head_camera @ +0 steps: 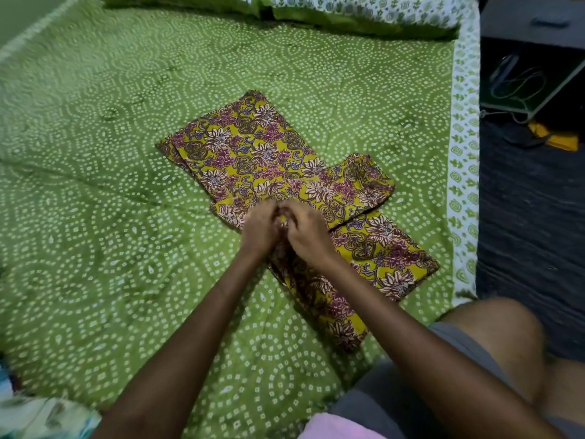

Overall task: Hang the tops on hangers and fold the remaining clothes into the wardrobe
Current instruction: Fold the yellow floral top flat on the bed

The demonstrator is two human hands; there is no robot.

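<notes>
Under both hands (283,228), pinched, lies the floral garment (253,153).

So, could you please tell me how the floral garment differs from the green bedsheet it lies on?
The floral garment is mustard yellow with maroon and cream flowers; the green bedsheet carries white dotted swirls. The garment is partly folded into layers, while the bedsheet lies spread flat. The left hand and right hand pinch the garment with curled fingers; neither holds the bedsheet. Both are patterned fabric.
</notes>
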